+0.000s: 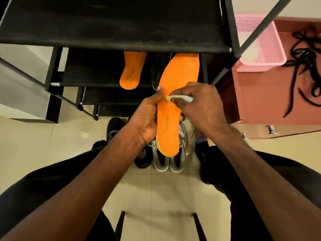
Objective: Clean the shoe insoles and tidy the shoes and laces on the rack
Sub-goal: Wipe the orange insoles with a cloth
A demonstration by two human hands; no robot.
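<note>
- The left hand [147, 117] grips the insole [171, 108] by its edge, thumb on top.
- The right hand [199, 103] pinches a cloth [180, 97], pressed to the insole's middle.
- Wiping is likely under way; next, strokes toward the heel.
- A second insole [131, 70] lies on the rack [111, 23], shoes [168, 160] below.

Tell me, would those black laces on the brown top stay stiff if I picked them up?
Probably not. The laces lie in loose loops and tangles, so they would likely flop and dangle. They look thin, so probably light. Being tangled, they might lift as one clump.
</note>
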